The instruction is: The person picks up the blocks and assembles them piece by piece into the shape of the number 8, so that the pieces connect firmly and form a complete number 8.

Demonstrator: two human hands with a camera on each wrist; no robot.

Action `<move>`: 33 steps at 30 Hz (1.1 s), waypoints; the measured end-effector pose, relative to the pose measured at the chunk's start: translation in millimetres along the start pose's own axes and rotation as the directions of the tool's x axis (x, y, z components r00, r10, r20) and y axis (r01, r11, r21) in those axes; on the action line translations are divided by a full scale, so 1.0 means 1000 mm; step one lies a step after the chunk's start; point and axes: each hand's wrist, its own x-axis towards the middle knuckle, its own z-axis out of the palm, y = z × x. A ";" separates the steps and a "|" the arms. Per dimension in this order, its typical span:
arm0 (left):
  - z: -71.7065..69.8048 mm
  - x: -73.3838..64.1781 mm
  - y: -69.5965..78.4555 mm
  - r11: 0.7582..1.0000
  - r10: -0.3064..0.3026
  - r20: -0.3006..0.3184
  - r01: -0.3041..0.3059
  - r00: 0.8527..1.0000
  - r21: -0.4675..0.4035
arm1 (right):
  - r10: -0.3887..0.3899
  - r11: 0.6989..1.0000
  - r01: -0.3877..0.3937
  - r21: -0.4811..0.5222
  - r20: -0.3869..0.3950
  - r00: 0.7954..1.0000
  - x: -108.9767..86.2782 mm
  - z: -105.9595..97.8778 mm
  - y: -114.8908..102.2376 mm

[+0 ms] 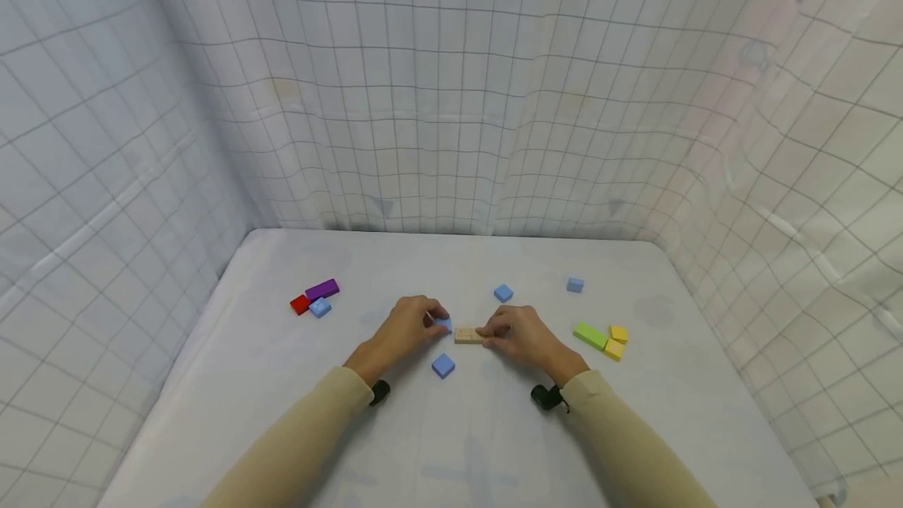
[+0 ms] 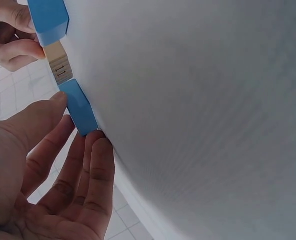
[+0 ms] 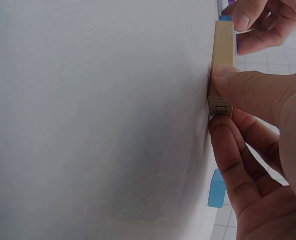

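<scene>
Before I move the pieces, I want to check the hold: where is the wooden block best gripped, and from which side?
Probably the right end, coming from the right, where the right hand pinches it: the wooden block is long and narrow, and its left end faces the blue block held by the left hand.

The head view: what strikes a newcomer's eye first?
Probably the centre: the left hand pinches a blue block beside the wooden block the right hand grips. Then bright colours: a purple block and red block at left, a green block and yellow blocks at right.
</scene>
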 end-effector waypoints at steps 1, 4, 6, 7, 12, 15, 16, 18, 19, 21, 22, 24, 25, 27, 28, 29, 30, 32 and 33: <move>0.000 0.001 0.001 1.000 -0.005 -0.003 0.005 1.000 0.002 | -0.002 1.000 0.002 -0.002 0.000 1.000 0.000 0.000 0.000; -0.002 0.001 0.010 0.999 -0.051 0.000 0.051 0.999 0.005 | -0.003 1.000 0.003 -0.003 0.001 1.000 0.001 0.000 0.000; -0.005 -0.001 0.022 0.996 -0.094 0.008 0.094 0.996 0.009 | -0.007 1.000 0.007 -0.001 -0.001 1.000 0.001 -0.001 -0.001; -0.004 0.000 0.023 0.995 -0.099 0.009 0.099 0.995 0.009 | -0.006 1.000 0.006 0.000 -0.001 1.000 0.001 -0.001 -0.001; 0.010 0.006 -0.004 0.999 -0.023 -0.006 0.023 1.000 0.026 | 0.021 1.000 -0.021 0.010 0.003 1.000 0.001 0.000 -0.002; 0.015 0.007 -0.013 1.000 -0.008 -0.011 0.008 1.000 0.025 | 0.039 0.999 -0.039 0.008 0.006 0.999 0.000 0.001 -0.001; 0.012 0.006 -0.006 0.999 -0.033 -0.006 0.033 0.999 0.019 | 0.039 0.999 -0.039 0.006 0.004 0.999 0.000 0.002 -0.001; 0.008 0.003 0.005 0.998 -0.069 -0.003 0.069 0.998 0.009 | 0.038 0.999 -0.038 0.004 0.004 0.999 0.000 0.002 0.000; 0.004 0.000 0.014 0.996 -0.093 -0.002 0.093 0.996 0.006 | 0.035 0.999 -0.035 0.004 0.003 0.999 0.000 0.003 0.000; 0.000 -0.002 0.025 0.993 -0.116 0.001 0.116 0.993 0.008 | 0.030 1.000 -0.030 0.002 0.005 1.000 0.000 0.003 0.000; 0.000 -0.003 0.026 0.994 -0.112 -0.001 0.112 0.994 0.011 | 0.030 1.000 -0.030 0.001 0.007 1.000 0.000 0.002 0.000; 0.000 -0.003 0.026 0.994 -0.111 -0.001 0.111 0.994 0.013 | 0.028 1.000 -0.028 -0.001 0.011 1.000 -0.001 0.002 -0.001; 0.000 -0.003 0.026 0.994 -0.111 -0.001 0.111 0.994 0.016 | 0.027 1.000 -0.027 -0.002 0.012 1.000 -0.001 0.001 -0.001; 0.000 -0.003 0.027 0.993 -0.113 0.000 0.113 0.994 0.017 | 0.028 1.000 -0.028 0.000 0.010 1.000 -0.001 0.001 -0.002; 0.000 -0.003 0.027 0.993 -0.113 0.000 0.113 0.994 0.019 | 0.029 1.000 -0.029 0.002 0.009 1.000 -0.001 0.000 -0.002; 0.000 -0.004 0.028 0.993 -0.114 0.000 0.114 0.993 0.020 | 0.030 1.000 -0.030 0.005 0.008 1.000 -0.001 0.000 -0.003; 0.000 -0.004 0.028 0.993 -0.115 -0.001 0.115 0.993 0.022 | 0.030 1.000 -0.030 0.008 0.007 1.000 -0.001 0.000 -0.003; 0.000 -0.003 0.029 0.993 -0.115 0.000 0.115 0.993 0.025 | 0.033 0.999 -0.033 0.012 0.005 0.999 -0.001 -0.001 -0.003; 0.000 -0.003 0.029 0.993 -0.114 0.001 0.114 0.993 0.027 | 0.034 0.999 -0.034 0.015 0.006 0.999 -0.001 0.000 -0.003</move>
